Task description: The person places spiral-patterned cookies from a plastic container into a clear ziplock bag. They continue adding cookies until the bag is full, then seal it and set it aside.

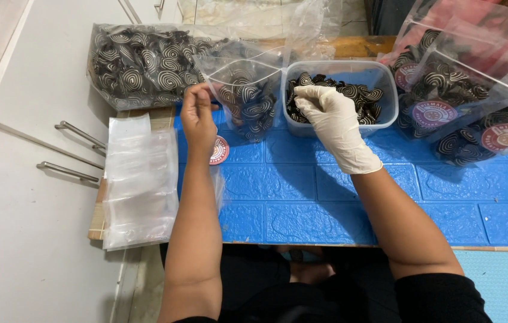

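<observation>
Pouch [248,96]: clear, part-filled with spiral snacks, upright on blue mat [326,197], just left of tub [385,90].
Mat: bare toward near edge.
Right hand [332,119]: gloved, fingers curled into tub's snacks.
Left hand [197,116]: pinches pouch rim.

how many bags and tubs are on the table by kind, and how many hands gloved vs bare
Big bulk bag of spiral snacks: 1
Open pouch being filled: 1
Clear tub of snacks: 1
Filled pouches with round labels, at least: 3
Stack of empty pouches: 1
Gloved right hand: 1
Bare left hand: 1
Total: 9
</observation>
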